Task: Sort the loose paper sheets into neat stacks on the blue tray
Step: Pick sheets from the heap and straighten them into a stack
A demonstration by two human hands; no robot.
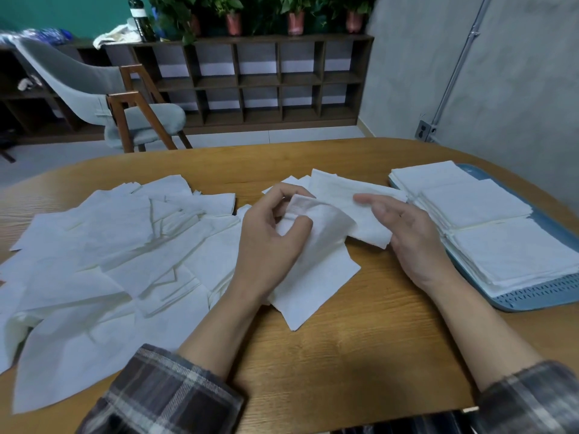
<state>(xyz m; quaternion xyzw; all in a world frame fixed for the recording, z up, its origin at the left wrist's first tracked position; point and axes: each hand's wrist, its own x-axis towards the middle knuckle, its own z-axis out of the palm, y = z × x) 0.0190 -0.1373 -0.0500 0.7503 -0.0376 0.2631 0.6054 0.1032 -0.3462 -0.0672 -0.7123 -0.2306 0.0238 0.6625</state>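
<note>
While my left hand (269, 245) pinched a sheet (322, 270) right of the loose pile (109, 261), my right hand (413, 239) lay open, fingers straight, beside the tray (532, 303).

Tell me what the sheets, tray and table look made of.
Sheets: thin, soft tissue-like paper, matte white; one crumples limply in the left hand. Blue tray: looks like moulded plastic, smooth, with a slotted rim. Table: wood or wood-look laminate, visible grain, low sheen; can't tell which.

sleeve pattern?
Dark grey plaid with pale stripes, on both sleeves; head view shows it.
</note>
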